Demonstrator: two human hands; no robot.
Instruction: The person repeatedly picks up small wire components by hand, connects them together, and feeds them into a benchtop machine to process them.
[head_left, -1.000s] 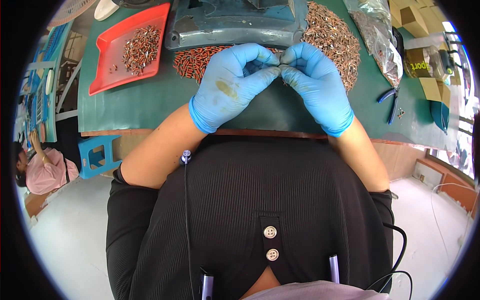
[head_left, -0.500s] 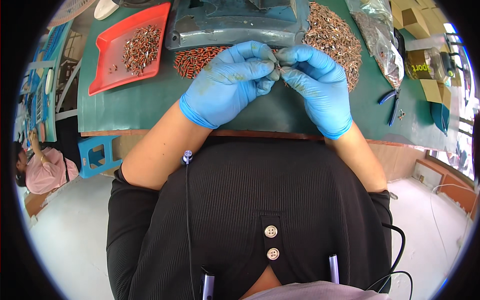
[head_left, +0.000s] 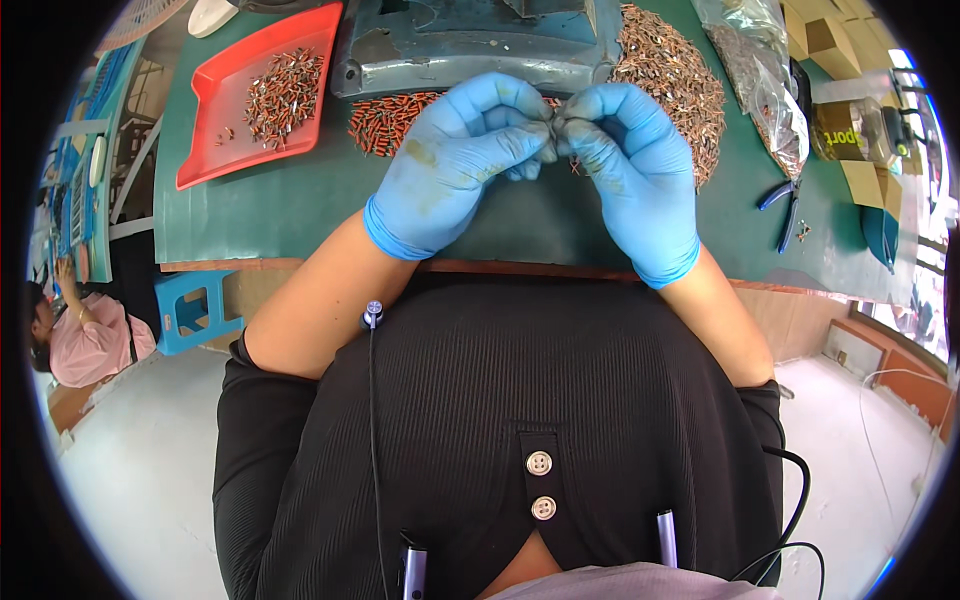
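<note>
Above the near edge of the green desk, the left hand and right hand, both in blue gloves, meet fingertip to fingertip, pinched together on a small part too tiny to make out. Just behind them lies a row of small orange pieces against a grey-blue machine. A red tray sits toward the far left corner; blue-handled pliers lie near the right edge.

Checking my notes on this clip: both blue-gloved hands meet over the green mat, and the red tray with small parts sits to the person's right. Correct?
Not quite. The red tray sits to the person's left, as the head view shows. Both gloved hands, left hand and right hand, do meet over the green mat.
</note>
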